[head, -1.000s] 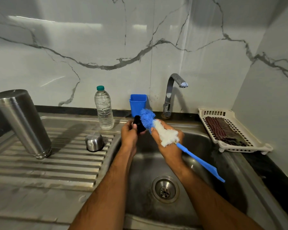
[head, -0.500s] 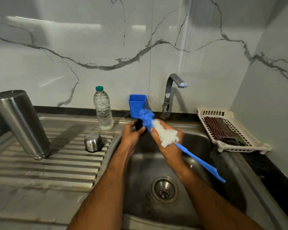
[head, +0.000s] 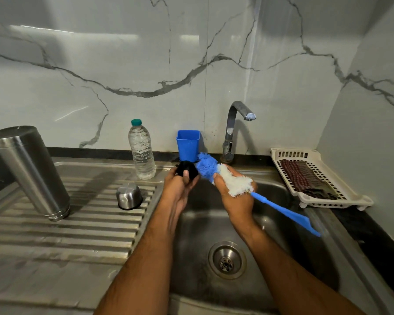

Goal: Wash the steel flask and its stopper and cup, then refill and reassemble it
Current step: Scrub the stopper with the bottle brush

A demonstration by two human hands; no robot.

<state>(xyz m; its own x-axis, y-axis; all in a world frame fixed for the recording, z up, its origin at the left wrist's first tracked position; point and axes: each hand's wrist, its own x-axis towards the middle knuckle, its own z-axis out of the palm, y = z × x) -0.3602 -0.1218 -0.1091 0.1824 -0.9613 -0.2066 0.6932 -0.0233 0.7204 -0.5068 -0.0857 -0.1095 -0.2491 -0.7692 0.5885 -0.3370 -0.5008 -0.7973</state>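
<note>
Showing more black stopper (head: 187, 171) beside brush (head: 216, 173) than before.

One steel flask (head: 30, 171) standing upside down on draining board. One steel cup (head: 129, 196) sitting upside down beside it. One black stopper (head: 187, 170) showing. One bottle brush (head: 228, 181) showing, blue and white. One plastic water bottle (head: 141, 151) standing at tabletop back edge. One blue holder (head: 188, 144) standing there too. One tap (head: 234, 128) rising behind sink. One white basket (head: 316, 178) sitting at right edge, carrying one checked cloth (head: 305, 179). Two hands showing: left hand (head: 180, 189), right hand (head: 234, 196).
</note>
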